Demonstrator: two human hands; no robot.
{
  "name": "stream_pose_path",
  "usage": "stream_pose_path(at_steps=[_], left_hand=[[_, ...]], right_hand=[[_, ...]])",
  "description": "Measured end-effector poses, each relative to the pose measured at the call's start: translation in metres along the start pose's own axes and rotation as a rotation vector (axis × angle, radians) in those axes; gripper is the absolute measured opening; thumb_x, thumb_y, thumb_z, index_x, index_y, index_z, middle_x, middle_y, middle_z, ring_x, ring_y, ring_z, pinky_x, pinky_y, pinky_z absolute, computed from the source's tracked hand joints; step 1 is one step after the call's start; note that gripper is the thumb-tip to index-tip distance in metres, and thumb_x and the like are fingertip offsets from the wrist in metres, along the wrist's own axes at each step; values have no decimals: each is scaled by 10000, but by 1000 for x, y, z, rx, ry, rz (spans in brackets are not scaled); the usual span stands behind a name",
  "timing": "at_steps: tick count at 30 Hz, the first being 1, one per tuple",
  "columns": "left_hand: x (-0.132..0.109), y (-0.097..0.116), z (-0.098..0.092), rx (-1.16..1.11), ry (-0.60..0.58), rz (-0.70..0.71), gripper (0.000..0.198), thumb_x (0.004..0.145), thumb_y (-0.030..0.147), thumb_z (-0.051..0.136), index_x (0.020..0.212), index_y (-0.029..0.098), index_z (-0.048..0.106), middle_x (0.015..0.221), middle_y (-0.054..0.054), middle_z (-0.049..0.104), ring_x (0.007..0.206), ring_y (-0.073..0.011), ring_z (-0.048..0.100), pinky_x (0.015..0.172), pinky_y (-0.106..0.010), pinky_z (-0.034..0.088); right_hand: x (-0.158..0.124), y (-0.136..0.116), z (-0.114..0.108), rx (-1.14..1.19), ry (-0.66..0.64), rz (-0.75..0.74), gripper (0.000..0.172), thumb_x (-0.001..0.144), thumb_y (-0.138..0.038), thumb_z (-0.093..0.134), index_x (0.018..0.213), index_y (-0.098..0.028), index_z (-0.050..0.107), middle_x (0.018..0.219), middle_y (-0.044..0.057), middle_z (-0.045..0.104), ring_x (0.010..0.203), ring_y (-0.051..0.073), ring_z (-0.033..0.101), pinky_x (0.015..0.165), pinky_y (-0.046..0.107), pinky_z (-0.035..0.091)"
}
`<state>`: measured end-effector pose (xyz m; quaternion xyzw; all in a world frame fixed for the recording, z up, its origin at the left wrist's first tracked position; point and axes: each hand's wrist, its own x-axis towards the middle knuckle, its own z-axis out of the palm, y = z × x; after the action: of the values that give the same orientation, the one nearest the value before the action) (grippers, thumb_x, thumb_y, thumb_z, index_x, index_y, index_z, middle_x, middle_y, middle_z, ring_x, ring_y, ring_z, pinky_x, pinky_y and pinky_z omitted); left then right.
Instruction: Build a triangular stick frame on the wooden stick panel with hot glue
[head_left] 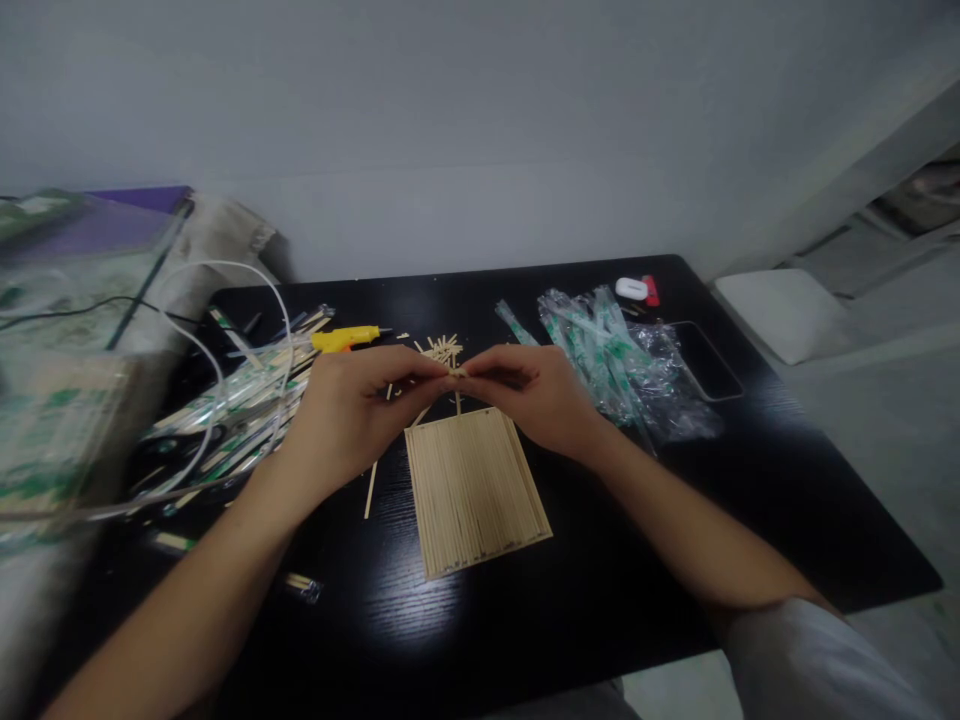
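Observation:
My left hand (360, 405) and my right hand (529, 390) meet above the far edge of a square panel (476, 490) made of thin wooden sticks laid side by side. The fingertips of both hands pinch a small pale wooden piece between them, mostly covered by the fingers. Under the fingertips a short stick (458, 405) points down toward the panel's far edge. Just behind the hands lies a pile of short cut sticks (442, 347). A single longer stick (370, 490) rests left of the panel.
A yellow glue gun (346, 338) and wrapped sticks (247, 400) lie at the left, crossed by a white cable (283, 300). Clear-green wrappers (592, 335), a phone (709, 360) and a white case (631, 289) are at the right of the black table (600, 620).

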<state>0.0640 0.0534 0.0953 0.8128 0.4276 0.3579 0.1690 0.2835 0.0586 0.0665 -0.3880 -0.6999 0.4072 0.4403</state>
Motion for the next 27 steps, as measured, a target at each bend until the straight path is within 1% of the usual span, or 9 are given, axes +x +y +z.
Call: stream_pose_path(at_steps=[5, 13, 21, 27], left_hand=[[1, 2, -1, 4, 2, 13, 137, 933, 367, 733, 917, 257, 813, 823, 10, 797, 685, -125, 707, 634, -226, 523], [0, 1, -1, 15, -9, 0, 156, 938, 400, 726, 927, 263, 801, 844, 6, 802, 702, -133, 714, 630, -228, 523], [1, 1, 0, 4, -10, -11, 165, 937, 409, 723, 920, 272, 812, 841, 8, 802, 702, -134, 714, 627, -234, 526], [1, 1, -1, 1, -9, -4, 139, 933, 376, 729, 918, 266, 813, 827, 9, 798, 693, -131, 709, 630, -227, 525]], right_hand=[[0, -1, 0, -9, 11, 5, 202, 894, -426, 782, 925, -232, 826, 846, 12, 800, 768, 149, 731, 726, 275, 591], [0, -3, 0, -19, 13, 17, 186, 898, -408, 780, 923, -229, 822, 847, 17, 798, 772, 163, 736, 735, 302, 602], [0, -2, 0, -15, 0, 5, 175, 900, -396, 782, 925, -229, 822, 857, 11, 798, 780, 162, 731, 738, 290, 584], [1, -1, 0, 2, -7, 8, 200, 898, -422, 778, 928, -230, 825, 856, 17, 799, 778, 159, 728, 731, 287, 578]])
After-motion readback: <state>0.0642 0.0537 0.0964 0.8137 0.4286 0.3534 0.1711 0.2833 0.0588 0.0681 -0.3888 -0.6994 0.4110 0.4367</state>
